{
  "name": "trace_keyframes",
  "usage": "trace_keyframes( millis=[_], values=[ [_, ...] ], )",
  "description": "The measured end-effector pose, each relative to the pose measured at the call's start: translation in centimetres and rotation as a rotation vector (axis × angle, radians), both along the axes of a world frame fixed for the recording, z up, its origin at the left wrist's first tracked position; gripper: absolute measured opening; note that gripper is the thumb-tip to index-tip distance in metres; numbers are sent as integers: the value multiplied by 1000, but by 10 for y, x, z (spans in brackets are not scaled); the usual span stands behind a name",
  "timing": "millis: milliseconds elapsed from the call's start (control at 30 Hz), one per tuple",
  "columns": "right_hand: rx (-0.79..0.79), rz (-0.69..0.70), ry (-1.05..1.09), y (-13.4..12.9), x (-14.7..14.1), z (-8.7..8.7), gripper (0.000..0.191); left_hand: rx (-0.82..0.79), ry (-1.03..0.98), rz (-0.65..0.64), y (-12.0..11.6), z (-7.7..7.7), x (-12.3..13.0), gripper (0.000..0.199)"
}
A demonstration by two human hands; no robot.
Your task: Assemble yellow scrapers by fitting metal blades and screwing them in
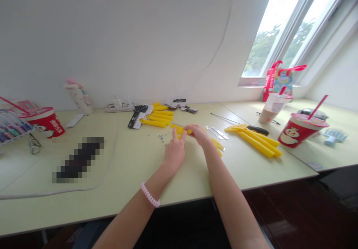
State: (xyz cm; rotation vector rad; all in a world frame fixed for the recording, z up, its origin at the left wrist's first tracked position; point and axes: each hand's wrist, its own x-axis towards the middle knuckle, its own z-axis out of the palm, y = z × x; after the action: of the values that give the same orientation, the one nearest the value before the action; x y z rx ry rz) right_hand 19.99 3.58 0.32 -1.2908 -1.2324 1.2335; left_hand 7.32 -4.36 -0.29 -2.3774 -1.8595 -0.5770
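Observation:
My left hand point(175, 149) and my right hand point(197, 133) meet at a small yellow plastic part point(179, 129) on the table, both with fingers closed on it. Small screws point(161, 138) lie scattered left of my left hand. Behind them, yellow handles point(156, 118) with black and white card labels lie in a row. To the right of my right hand are flat metal blades point(217, 132), and further yellow pieces point(219, 146) are partly hidden by my right forearm. Long yellow handles point(258, 141) lie farther right, beside a screwdriver point(257, 130) with a black handle.
Red cups stand at the left point(46, 122) and right point(300, 129), with a clear drink cup point(272, 107) behind. A white bottle point(79, 96), a power strip point(120, 108) and a gift bag point(279, 79) are near the wall. A white cable point(112, 159) crosses the left side.

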Motion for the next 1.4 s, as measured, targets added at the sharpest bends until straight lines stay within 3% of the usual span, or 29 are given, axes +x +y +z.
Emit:
trace_keyframes(
  millis=[367, 533, 667, 767, 867, 967, 1100, 1400],
  values=[
    [-9, -45, 87, 2, 0, -1, 11, -17, -77, -8, -1, 2, 1, 65],
    [-10, 2, 151, 2, -2, 0, 17, -25, -186, -23, 1, 3, -1, 62],
    [-12, 65, 210, 4, -2, -1, 37, 10, -469, -50, 10, 9, -14, 59],
    [72, 113, 88, 4, -7, -5, 49, 37, -890, -145, 23, 16, -31, 57],
    [228, 188, -190, -1, -21, -11, 38, -137, -1391, -183, 35, 22, -48, 59],
    [383, 320, -524, -9, -40, -16, 17, -255, -1698, -251, 43, 23, -59, 64],
    [467, 400, -719, -16, -54, -20, 13, -382, -1850, -303, 49, 17, -64, 66],
    [531, 415, -773, -19, -52, -20, 9, -592, -1925, -343, 49, 13, -62, 61]
  ],
)
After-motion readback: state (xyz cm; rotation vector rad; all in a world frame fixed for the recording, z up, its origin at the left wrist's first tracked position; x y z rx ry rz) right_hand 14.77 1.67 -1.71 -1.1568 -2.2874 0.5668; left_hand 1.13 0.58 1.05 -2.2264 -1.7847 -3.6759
